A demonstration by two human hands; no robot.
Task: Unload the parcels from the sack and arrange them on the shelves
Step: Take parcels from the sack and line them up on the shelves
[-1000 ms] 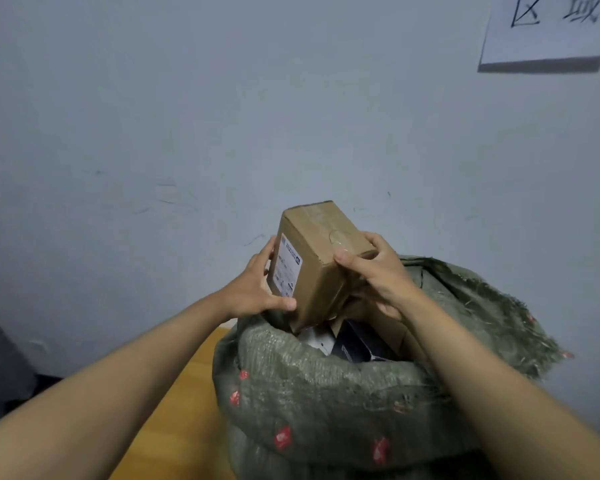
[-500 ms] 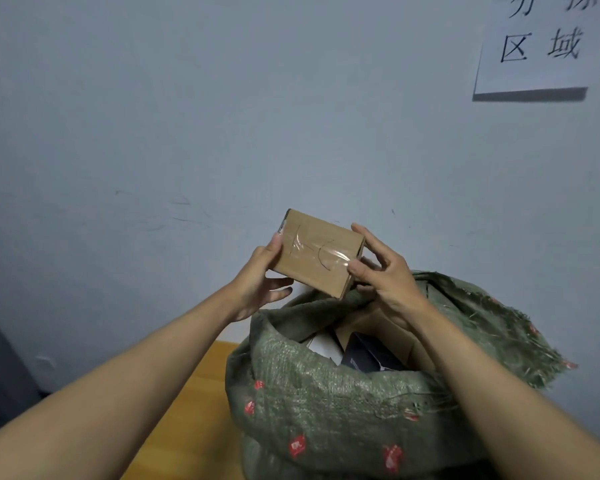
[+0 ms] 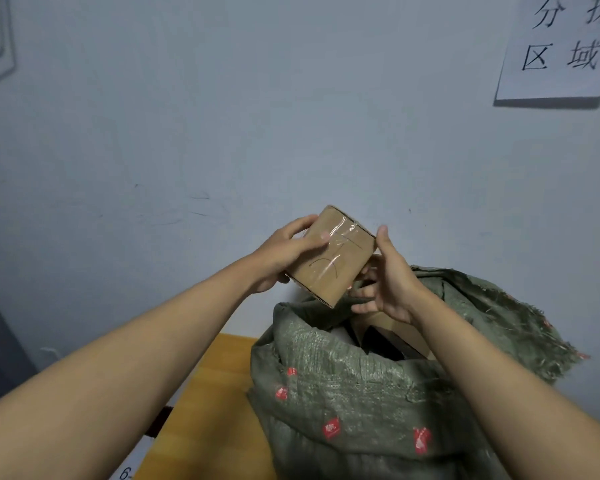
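Head view: the paper sign on the wall is cut off at the top and right edges; only part of its characters shows. The contents of the green woven sack are mostly hidden in shadow; a brown cardboard parcel and a dark item show in its open mouth, details unclear. The sack stands on a wooden surface. A taped cardboard box is held tilted above the sack mouth, clear of it. The left hand grips the box's left side, fingers curled over its top face. The right hand holds the right end, thumb on the upper corner, fingers spread beneath.
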